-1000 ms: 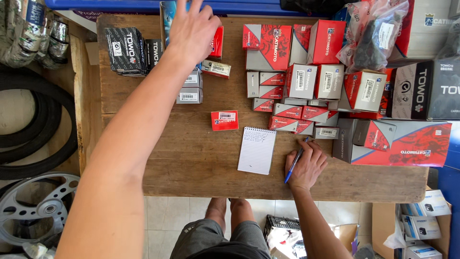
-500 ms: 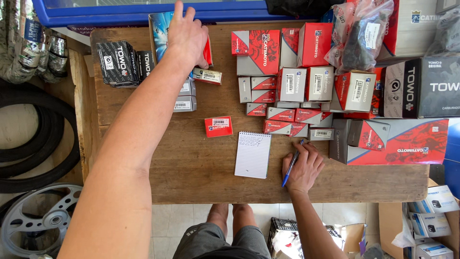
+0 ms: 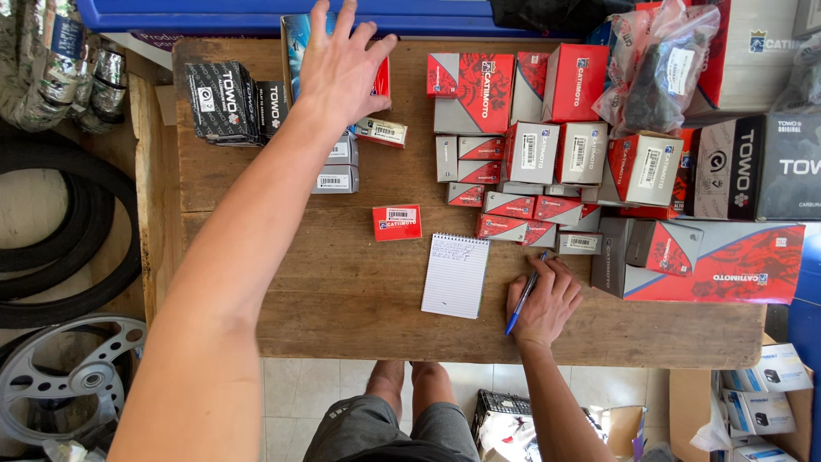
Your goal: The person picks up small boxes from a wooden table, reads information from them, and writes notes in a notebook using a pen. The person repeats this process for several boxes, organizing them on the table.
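Blue pen (image 3: 523,295) gripped in right hand (image 3: 543,301) fingers, left hand (image 3: 342,73) outstretched, fingers spread over boxes (image 3: 376,79)

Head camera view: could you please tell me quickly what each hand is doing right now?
Left hand: open, fingers spread over the red and blue flat box.
Right hand: closed on a blue pen.

Black belts (image 3: 51,248) and a spoked wheel (image 3: 64,385) lie left of the counter (image 3: 342,299). A small red box (image 3: 397,222) sits alone mid-counter. Cartons (image 3: 761,411) crowd the floor at right.
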